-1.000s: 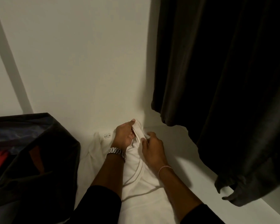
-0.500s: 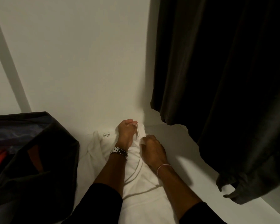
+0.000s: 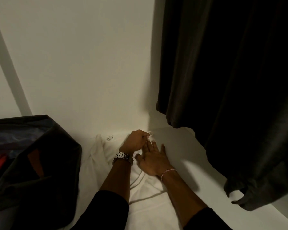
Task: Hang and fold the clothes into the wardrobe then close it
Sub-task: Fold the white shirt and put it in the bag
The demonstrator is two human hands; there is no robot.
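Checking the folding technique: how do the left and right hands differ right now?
The left hand has curled fingers pinching an edge of the white garment; the right hand lies flat on it, fingers straight. The left wears a metal watch, the right a thin bracelet. Both rest on that garment.

This is the inside of a home wardrobe: plain white panels meet at a back corner above a white shelf (image 3: 181, 146), dark garments (image 3: 231, 80) hang at the right, and a dark fabric storage bin (image 3: 45, 163) holding clothes sits at the shelf's left edge.
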